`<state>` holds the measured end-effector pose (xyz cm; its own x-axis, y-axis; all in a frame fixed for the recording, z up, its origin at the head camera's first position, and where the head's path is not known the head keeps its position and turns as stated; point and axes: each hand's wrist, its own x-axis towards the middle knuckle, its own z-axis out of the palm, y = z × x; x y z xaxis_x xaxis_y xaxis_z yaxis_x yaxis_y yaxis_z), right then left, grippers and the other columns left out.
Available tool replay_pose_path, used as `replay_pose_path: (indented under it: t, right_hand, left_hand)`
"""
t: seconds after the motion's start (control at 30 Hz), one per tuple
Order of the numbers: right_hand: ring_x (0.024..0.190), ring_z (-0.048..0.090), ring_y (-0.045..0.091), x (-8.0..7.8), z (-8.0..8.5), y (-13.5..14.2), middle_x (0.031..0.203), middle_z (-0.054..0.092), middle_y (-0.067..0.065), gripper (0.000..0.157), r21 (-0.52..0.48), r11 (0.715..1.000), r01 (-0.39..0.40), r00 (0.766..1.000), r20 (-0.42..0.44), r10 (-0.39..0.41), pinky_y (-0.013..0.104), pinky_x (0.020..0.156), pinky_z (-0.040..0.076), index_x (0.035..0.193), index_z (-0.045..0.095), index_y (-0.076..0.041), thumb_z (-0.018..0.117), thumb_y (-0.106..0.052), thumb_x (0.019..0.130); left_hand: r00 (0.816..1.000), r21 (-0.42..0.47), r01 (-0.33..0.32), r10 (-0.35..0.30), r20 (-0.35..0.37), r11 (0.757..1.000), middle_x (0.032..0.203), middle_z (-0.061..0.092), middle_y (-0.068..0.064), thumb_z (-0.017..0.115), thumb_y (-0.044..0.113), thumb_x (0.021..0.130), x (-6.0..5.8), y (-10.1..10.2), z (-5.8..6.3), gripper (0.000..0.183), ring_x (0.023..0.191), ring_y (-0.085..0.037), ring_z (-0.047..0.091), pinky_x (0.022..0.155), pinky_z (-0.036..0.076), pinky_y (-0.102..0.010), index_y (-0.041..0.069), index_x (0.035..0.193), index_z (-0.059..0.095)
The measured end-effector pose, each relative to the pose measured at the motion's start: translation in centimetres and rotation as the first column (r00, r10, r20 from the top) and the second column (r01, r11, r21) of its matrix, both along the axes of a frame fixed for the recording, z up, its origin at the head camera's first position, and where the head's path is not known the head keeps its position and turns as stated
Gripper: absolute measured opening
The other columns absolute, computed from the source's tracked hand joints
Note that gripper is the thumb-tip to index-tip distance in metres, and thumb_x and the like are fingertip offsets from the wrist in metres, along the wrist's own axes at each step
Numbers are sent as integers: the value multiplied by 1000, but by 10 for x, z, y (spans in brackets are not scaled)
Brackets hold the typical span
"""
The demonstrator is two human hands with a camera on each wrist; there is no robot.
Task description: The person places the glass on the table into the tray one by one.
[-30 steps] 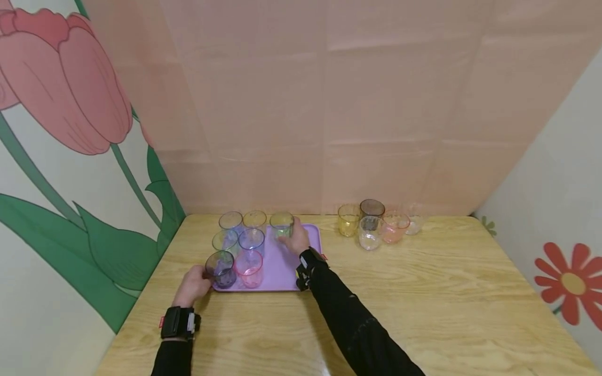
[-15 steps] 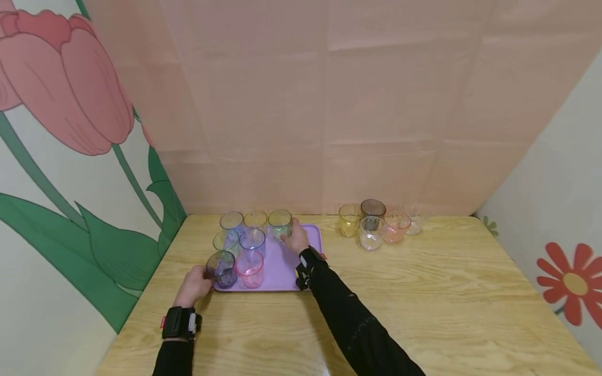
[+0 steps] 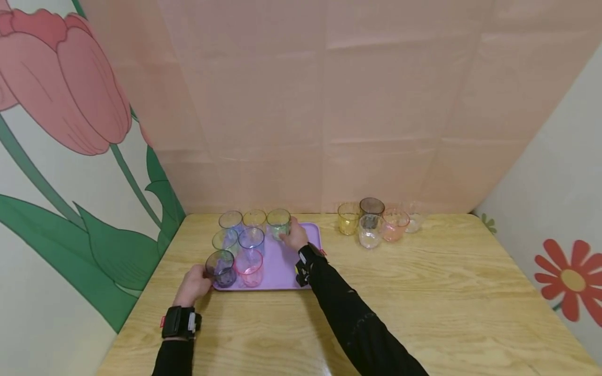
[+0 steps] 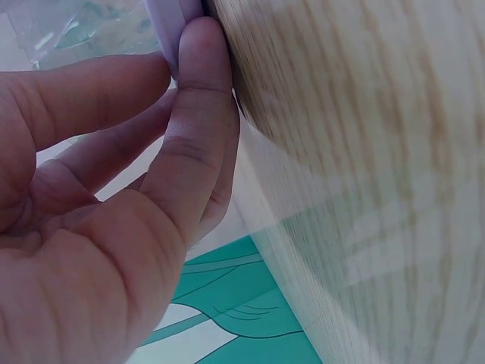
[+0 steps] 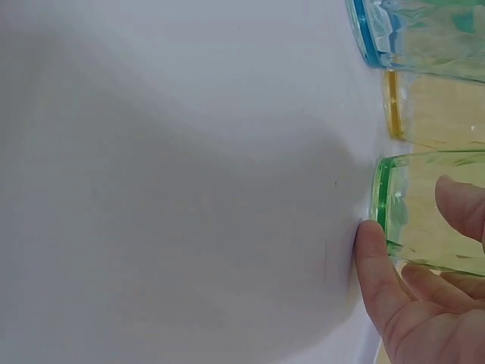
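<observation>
In the head view, my right hand holds a green drinking glass at the back of a lilac tray. The right wrist view shows the thumb over the green glass and a fingertip by its base, which meets the tray surface. My left hand pinches the tray's front left corner, seen as a lilac rim in the left wrist view. On the tray's left side stand a blue-rimmed glass, an amber glass, a pale green glass, a blue glass, a dark glass and a pink glass.
Right of the tray, near the table's back edge, several glasses stand close together: a yellow glass, a dark brown glass, a clear glass, a pinkish glass and another clear glass. The wooden table extends forward and right.
The green glass in my right hand has shifted slightly left, closer to the amber glass, then stayed there. My left hand has kept its place at the tray corner.
</observation>
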<state>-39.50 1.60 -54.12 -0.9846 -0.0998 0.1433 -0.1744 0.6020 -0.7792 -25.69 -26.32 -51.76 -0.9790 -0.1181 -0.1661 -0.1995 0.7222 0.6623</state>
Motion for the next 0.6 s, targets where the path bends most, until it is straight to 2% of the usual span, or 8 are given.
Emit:
replay_pose_path:
  t: [0.3, 0.6]
  right_hand:
    - [123, 64, 52, 1, 0, 2, 130, 66, 38, 63, -2, 1000, -17, 1000, 26, 17, 58, 108, 50, 147, 44, 12, 73, -8, 95]
    - [126, 64, 50, -2, -3, 4, 134, 65, 36, 60, -14, 1000, -14, 998, 63, 14, 56, 109, 51, 146, 46, 12, 73, -9, 97]
  left_hand:
    - [1000, -13, 11, -11, -25, 1000, 95, 70, -19, 57, -7, 86, 0, 0, 0, 23, 85, -28, 60, 78, 53, -42, -13, 105, 69]
    - [1000, -9, 9, -9, -28, 1000, 94, 69, -17, 57, -7, 87, 0, 0, -1, 22, 84, -28, 59, 75, 50, -38, -13, 104, 69]
